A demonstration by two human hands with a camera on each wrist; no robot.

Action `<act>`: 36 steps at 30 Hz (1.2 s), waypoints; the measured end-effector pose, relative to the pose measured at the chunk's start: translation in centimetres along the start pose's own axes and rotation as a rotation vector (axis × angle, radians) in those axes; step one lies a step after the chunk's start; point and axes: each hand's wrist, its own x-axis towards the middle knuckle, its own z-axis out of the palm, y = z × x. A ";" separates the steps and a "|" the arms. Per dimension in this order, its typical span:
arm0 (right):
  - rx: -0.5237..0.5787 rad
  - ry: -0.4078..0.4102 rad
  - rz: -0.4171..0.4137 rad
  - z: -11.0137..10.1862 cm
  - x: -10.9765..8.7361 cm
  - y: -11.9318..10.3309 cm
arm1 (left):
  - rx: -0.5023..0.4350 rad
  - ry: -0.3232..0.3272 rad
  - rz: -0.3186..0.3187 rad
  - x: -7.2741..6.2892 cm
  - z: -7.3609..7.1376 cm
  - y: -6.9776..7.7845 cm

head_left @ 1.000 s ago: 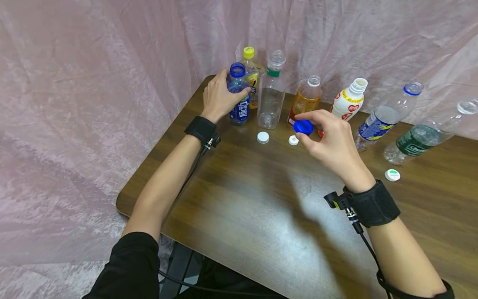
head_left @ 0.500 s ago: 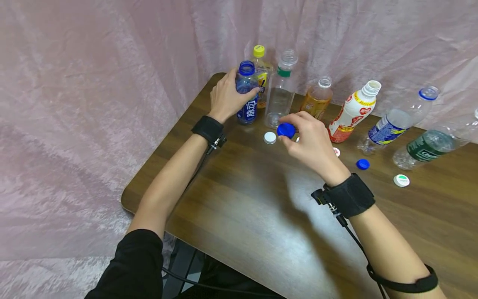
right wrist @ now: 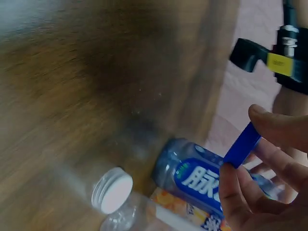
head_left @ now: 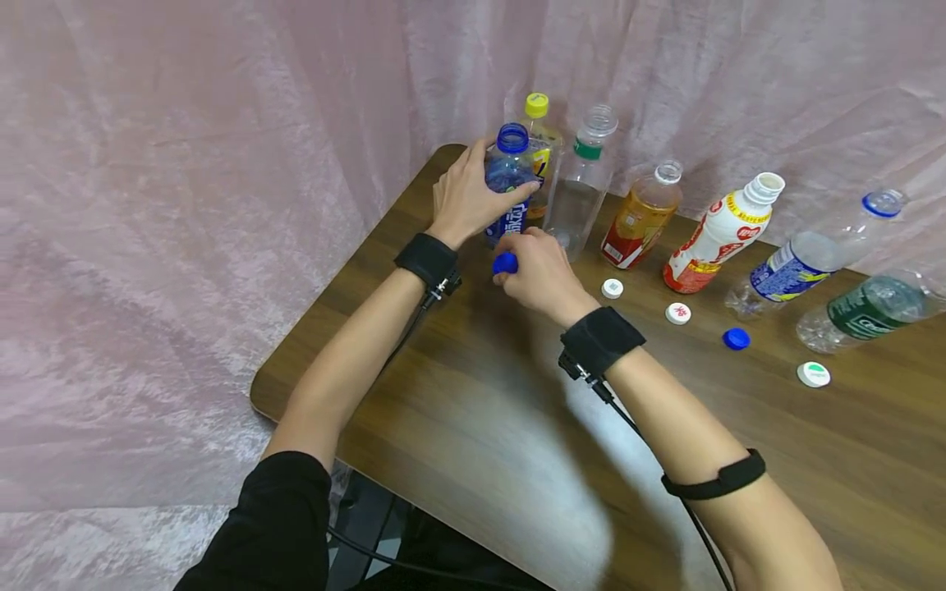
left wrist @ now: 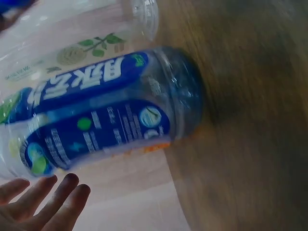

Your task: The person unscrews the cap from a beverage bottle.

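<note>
My left hand (head_left: 471, 197) grips an uncapped blue plastic bottle (head_left: 508, 174) that stands upright at the far left of the table. Its thumb crosses the front of the bottle; in the left wrist view the blue label (left wrist: 91, 106) and several fingertips (left wrist: 72, 192) show. Just in front of the bottle, my right hand (head_left: 543, 275) pinches a blue bottle cap (right wrist: 243, 145) between thumb and fingers. The cap is apart from the bottle's mouth. A white cap (right wrist: 115, 192) near the tall clear bottle (head_left: 580, 197) is hidden by the right hand in the head view.
Behind the blue bottle stands a yellow-capped bottle (head_left: 537, 107). Rightward run uncapped bottles: amber (head_left: 641, 217), white-and-red (head_left: 724, 234), blue-labelled (head_left: 791, 267) and green-labelled (head_left: 865, 312). Loose caps lie before them, including a blue cap (head_left: 736, 339) and a green-marked white cap (head_left: 814, 374).
My right hand has carried the blue cap leftward, past the amber and clear bottles, to the front of the blue bottle. The left hand keeps its grip. The head view has shifted left.
</note>
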 end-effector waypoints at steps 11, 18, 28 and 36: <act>-0.086 -0.016 0.147 1.7 1.4 3.3 | -0.134 0.004 0.052 0.1 -0.7 1.8; -0.143 0.023 0.212 1.7 1.5 5.0 | -0.194 -0.046 0.053 1.8 -1.3 3.4; -0.177 -0.022 0.243 2.5 1.8 5.5 | -0.369 -0.183 0.050 6.2 -2.4 5.4; -0.143 -0.052 0.177 2.4 0.2 3.0 | -0.353 -0.359 0.131 9.8 -2.3 5.7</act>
